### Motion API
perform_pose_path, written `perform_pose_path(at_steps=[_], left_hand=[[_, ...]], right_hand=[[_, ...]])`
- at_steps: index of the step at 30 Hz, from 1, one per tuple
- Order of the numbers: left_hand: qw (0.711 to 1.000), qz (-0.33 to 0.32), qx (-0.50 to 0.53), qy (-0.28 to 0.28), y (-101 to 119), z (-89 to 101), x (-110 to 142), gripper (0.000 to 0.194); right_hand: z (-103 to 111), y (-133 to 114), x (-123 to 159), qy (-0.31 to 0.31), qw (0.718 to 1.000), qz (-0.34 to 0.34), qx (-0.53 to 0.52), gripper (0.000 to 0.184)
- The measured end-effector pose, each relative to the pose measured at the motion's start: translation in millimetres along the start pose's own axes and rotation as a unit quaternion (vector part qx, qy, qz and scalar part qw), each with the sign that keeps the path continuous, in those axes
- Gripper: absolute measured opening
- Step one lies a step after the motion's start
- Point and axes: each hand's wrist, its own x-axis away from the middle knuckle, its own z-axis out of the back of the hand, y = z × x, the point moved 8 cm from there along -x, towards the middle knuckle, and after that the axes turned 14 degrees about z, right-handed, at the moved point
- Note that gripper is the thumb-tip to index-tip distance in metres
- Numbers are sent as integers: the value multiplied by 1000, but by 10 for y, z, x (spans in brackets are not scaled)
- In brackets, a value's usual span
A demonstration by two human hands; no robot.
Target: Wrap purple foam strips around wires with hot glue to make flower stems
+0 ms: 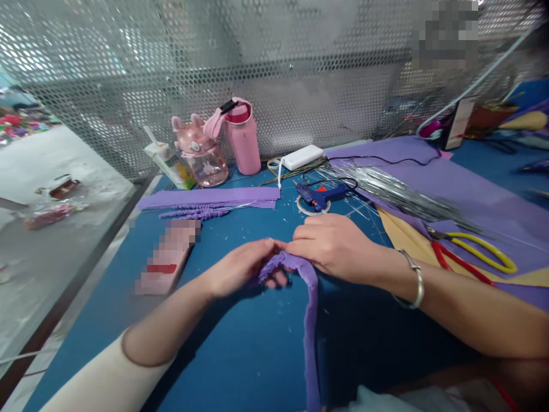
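- Blue table (240, 366): the biggest surface here. The purple strip is in the middle, its top end up in the fingers and its long tail running down to the near edge of the view.
- Purple sheet (463, 183): wide and flat, off to the right, with silvery wires (398, 191) lying over part of it.
- Purple strip (311, 332): my guess is crepe paper or something similar. Should be super light, floppy and not slippery, but easy to crush or tear if you yank it. I'd hold the tail loosely by its flat width, and pinch the ruffled end (274, 263) close to its middle so the frills don't get squashed.
- Right hand (338, 246): looks closed, fingers bunched at the top of the strip right beside the other hand. The fingertips are partly hidden, but it reads as a pinch.
- Left hand (240, 266): curled around the ruffled end, thumb and index up top, other fingers showing underneath. Can't tell how hard it's gripping.
- Scissors (437, 234): red and yellow handles, to the right, near the wires.
- Glue gun (315, 197): blue, just beyond the hands on a pale ring. No telling if it's hot, so I'd keep the strip off the nozzle.
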Motion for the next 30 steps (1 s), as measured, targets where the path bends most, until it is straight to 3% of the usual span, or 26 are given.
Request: perform_pose_path(at_steps=[2, 5, 8, 11, 13, 15, 18, 21, 24, 30], left_hand=[[999, 8, -20, 40, -41, -60, 14, 46], [987, -48, 53, 145, -42, 66, 45, 34], [976, -91, 65, 187, -63, 148, 50, 27], [972, -118, 11, 201, -80, 129, 52, 28], [971, -129, -18, 201, -98, 90, 51, 30], [967, -141, -39, 211, -109, 74, 55, 29], [951, -170, -70, 249, -94, 96, 75, 26], [931, -195, -108, 290, -70, 122, 99, 21], [904, -206, -163, 337, -36, 134, 141, 20], [817, -246, -281, 439, 91, 124, 284, 15]], right_hand=[[48, -11, 19, 51, 996, 38, 58, 20], [134, -34, 136, 216, 973, 44, 64, 19], [31, 124, 284, 343, 930, -86, -98, 14], [-378, 267, 292, 308, 853, -236, -349, 20], [-569, 230, 227, 262, 803, -255, -471, 36], [-660, 199, 184, 237, 768, -257, -537, 34], [-708, 232, 201, 231, 764, -286, -530, 18], [-740, 260, 237, 237, 766, -317, -507, 15], [-803, 220, 225, 231, 736, -329, -544, 14], [-853, 128, 176, 229, 687, -334, -603, 14]])
